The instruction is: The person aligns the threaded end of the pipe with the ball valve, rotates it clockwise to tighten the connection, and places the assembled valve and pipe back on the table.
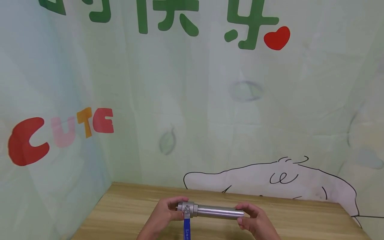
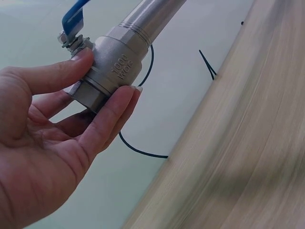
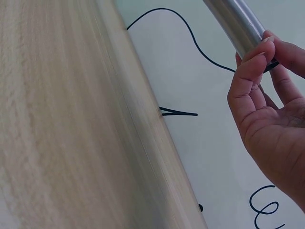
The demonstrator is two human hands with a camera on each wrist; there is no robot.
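Note:
A metal ball valve (image 1: 189,209) with a blue lever handle (image 1: 187,229) is joined to a straight steel pipe (image 1: 220,212). Both are held up above the wooden table, the pipe lying nearly level. My left hand (image 1: 166,211) grips the valve body at its outer end, thumb close under the handle stem; "1000 WOG" shows on the valve (image 2: 110,59) in the left wrist view. At the pipe's free end, my right hand (image 1: 253,218) pinches it between thumb and fingers. In the right wrist view the fingertips (image 3: 257,59) wrap the end of the pipe (image 3: 236,24).
A wooden tabletop (image 1: 120,203) spreads beneath the hands. Behind it hangs a pale green cloth backdrop (image 1: 192,100) with green characters, a red heart (image 1: 277,38) and a line-drawn white figure (image 1: 258,180). Coloured letters mark the left side.

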